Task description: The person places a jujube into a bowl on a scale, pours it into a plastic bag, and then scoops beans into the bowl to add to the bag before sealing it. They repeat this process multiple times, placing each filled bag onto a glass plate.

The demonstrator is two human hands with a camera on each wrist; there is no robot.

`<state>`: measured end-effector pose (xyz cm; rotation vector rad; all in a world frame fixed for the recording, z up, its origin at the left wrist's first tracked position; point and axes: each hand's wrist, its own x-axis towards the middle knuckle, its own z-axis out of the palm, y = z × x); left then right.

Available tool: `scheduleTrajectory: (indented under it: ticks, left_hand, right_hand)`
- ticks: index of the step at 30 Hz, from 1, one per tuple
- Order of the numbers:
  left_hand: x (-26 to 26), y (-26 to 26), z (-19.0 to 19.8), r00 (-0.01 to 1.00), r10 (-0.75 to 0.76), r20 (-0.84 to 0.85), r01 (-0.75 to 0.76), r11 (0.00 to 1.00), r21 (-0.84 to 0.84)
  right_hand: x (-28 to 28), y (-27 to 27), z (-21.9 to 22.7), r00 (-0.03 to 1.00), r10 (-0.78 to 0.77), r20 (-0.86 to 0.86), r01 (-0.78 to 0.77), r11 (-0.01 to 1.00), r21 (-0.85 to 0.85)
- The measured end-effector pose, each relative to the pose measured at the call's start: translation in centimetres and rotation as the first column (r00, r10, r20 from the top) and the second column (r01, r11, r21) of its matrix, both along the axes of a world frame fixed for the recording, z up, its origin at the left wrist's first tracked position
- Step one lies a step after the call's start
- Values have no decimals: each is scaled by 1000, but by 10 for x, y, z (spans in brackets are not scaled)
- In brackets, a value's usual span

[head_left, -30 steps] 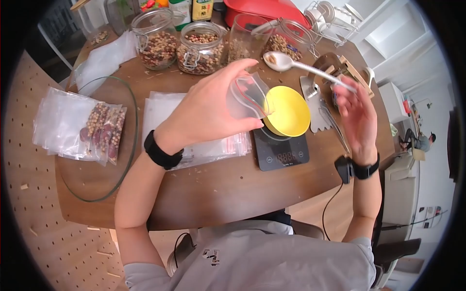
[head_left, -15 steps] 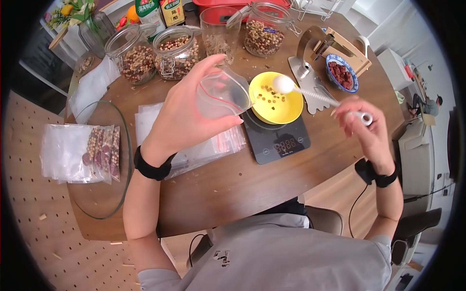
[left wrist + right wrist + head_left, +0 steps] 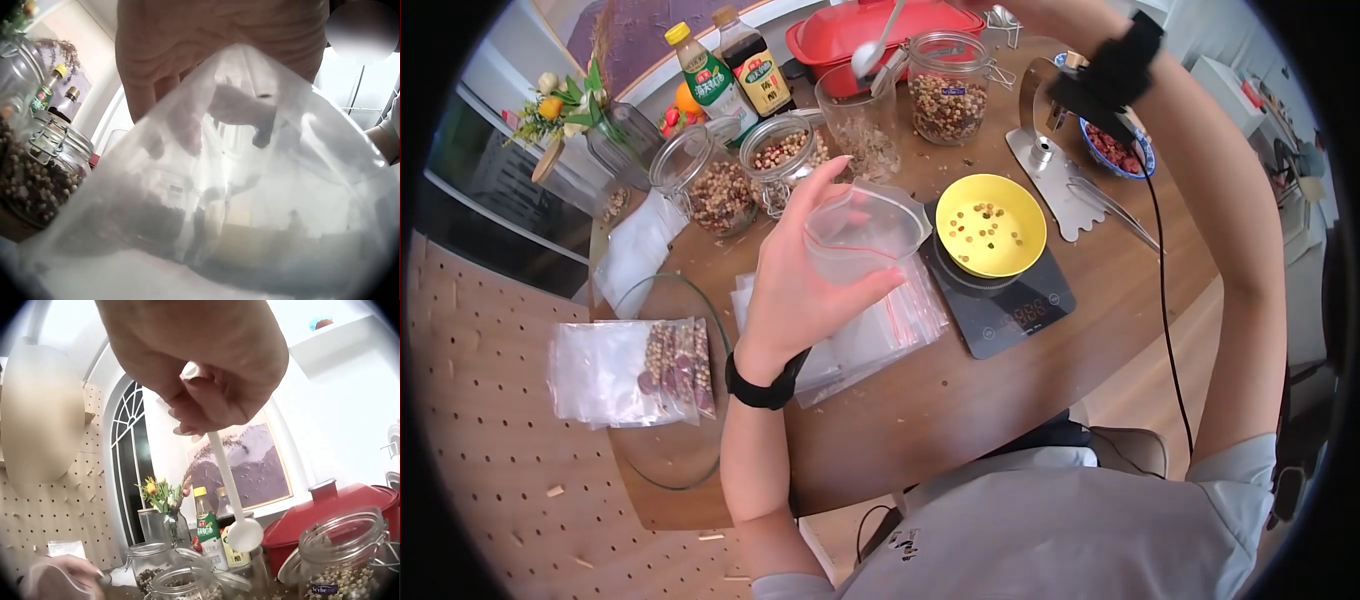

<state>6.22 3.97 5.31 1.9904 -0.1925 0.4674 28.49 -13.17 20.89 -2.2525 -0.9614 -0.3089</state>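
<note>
My left hand (image 3: 785,275) holds a clear zip bag (image 3: 865,225) with its mouth spread between thumb and fingers, just left of the yellow bowl (image 3: 1010,215). In the left wrist view the bag (image 3: 294,187) fills most of the picture. The bowl has a few small beans in it and sits on a black kitchen scale (image 3: 1020,320). My right hand (image 3: 212,394) grips a white long-handled spoon (image 3: 245,535), its bowl hanging down over the tall clear container (image 3: 860,120). In the head view that hand is mostly cut off by the top edge.
Glass jars of mixed beans (image 3: 948,105) line the back, before sauce bottles (image 3: 755,75) and a red lidded pot (image 3: 830,40). Flat zip bags (image 3: 880,330) lie under my left hand. Filled bags (image 3: 635,372) lie at left; a blue-patterned bowl (image 3: 1112,150) stands at right.
My right hand has swung the spoon from above the yellow bowl up and back to over the tall container. Beans now show in the yellow bowl. My left hand keeps holding the bag.
</note>
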Motion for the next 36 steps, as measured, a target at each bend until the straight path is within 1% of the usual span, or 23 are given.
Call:
scheduleTrajectory:
  ticks: [1, 3, 4, 6, 7, 8, 9, 12, 13, 15, 16, 17, 19, 20, 21, 23, 25, 27, 29, 30, 33, 36]
  left_hand:
    - [0, 1, 0, 1000, -3, 14, 4, 1000, -9]
    - [-2, 4, 2, 1000, 14, 11, -14, 1000, 26]
    - [-1, 5, 3, 1000, 19, 11, -19, 999, 44]
    - [-4, 2, 10, 999, 29, 13, -28, 999, -37]
    - [-5, 0, 13, 999, 36, 12, -35, 996, -79]
    - [-6, 0, 15, 998, 50, 26, -49, 997, -66]
    - [-7, 1, 16, 997, 66, 41, -64, 997, -53]
    - [-8, 3, 19, 994, 97, 55, -94, 994, -51]
    - [-8, 3, 19, 993, 104, 52, -101, 993, -57]
    - [-9, 6, 20, 991, 118, 59, -116, 993, -35]
    - [-9, 8, 20, 990, 125, 63, -123, 992, -24]
    - [-9, 8, 20, 990, 132, 56, -130, 991, -34]
    - [-11, 9, 23, 987, 153, 40, -150, 987, -55]
    - [-12, 8, 24, 987, 159, 37, -159, 987, -20]
    - [-12, 8, 24, 987, 157, 32, -157, 988, -10]
    - [-10, 5, 20, 989, 146, 21, -147, 989, 6]
    - [-8, 2, 17, 991, 136, 13, -136, 990, 28]
    - [-7, 0, 14, 992, 130, 6, -130, 990, 49]
    - [-6, 0, 11, 992, 123, 2, -122, 990, 68]
    - [-5, 0, 10, 992, 125, 4, -124, 987, 97]
    - [-5, -2, 8, 993, 115, -2, -114, 985, 127]
    - [-5, -3, 5, 994, 106, 0, -105, 985, 139]
  right_hand:
    - [-5, 8, -1, 995, 18, -95, -22, 999, -41]
    - [-15, 18, -9, 957, 36, -288, -72, 991, -114]
    - [-13, 22, -14, 958, 49, -283, -97, 983, -158]
    - [2, 32, -29, 958, 77, -275, -148, 957, -250]
    - [22, 50, -52, 933, 130, -337, -193, 968, -160]
    - [49, 73, -83, 901, 189, -390, -232, 971, -66]
    - [64, 85, -102, 865, 250, -435, -264, 964, 30]
    - [52, 82, -111, 855, 204, -476, -233, 972, -2]
    - [49, 75, -112, 868, 208, -450, -233, 972, -1]
    - [33, 42, -97, 892, 214, -398, -235, 972, -3]
    - [23, 24, -88, 878, 405, -256, -372, 913, 168]
    - [11, 5, -79, 826, 557, -84, -510, 803, 308]
    - [-17, -33, -71, 865, 495, -77, -439, 824, 359]
    - [-24, -58, -80, 932, 309, -190, -263, 936, 234]
    - [-33, -83, -88, 958, 97, -271, -78, 994, 81]
    - [-72, -119, -114, 941, 210, -264, -115, 935, 336]
    - [-108, -157, -145, 968, 155, -198, -119, 976, 181]
    - [-135, -184, -162, 976, 214, -47, -217, 974, -63]
    - [-150, -197, -183, 959, 278, 45, -266, 947, -182]
    - [-156, -208, -191, 956, 286, -64, -292, 924, -248]
    - [-169, -215, -200, 952, 292, -91, -305, 906, -292]
    - [-170, -214, -206, 939, 314, -140, -343, 890, -301]
